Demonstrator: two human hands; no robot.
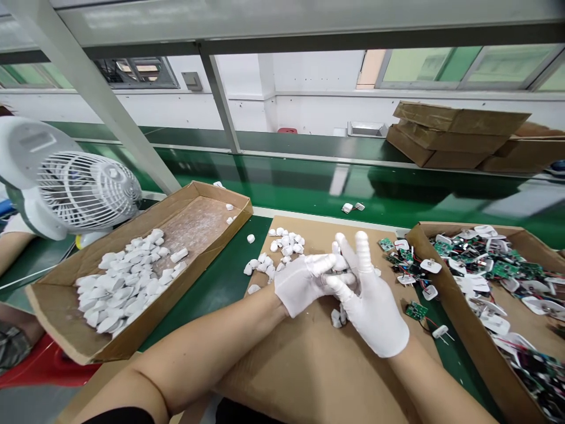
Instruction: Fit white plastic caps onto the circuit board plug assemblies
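Both hands wear white gloves and meet over a brown cardboard sheet (318,365). My left hand (304,282) has its fingers closed together, their tips against the other hand's thumb and fingers. My right hand (375,312) keeps two fingers raised while its thumb presses in toward the left fingertips. What sits between them is mostly hidden by the gloves. Just below the fingers lie small whitish pieces (338,317). Left of the hands, several small white plastic pieces (286,242) are scattered on the cardboard.
A cardboard tray (203,247) holds a white heap (128,282) at left, beside a white fan (83,182). At right, another cardboard tray (459,318) contains circuit boards, wires and white parts. Loose circuit boards (415,310) lie beside it. Cardboard boxes (459,132) stand behind. A person's arm (15,244) shows far left.
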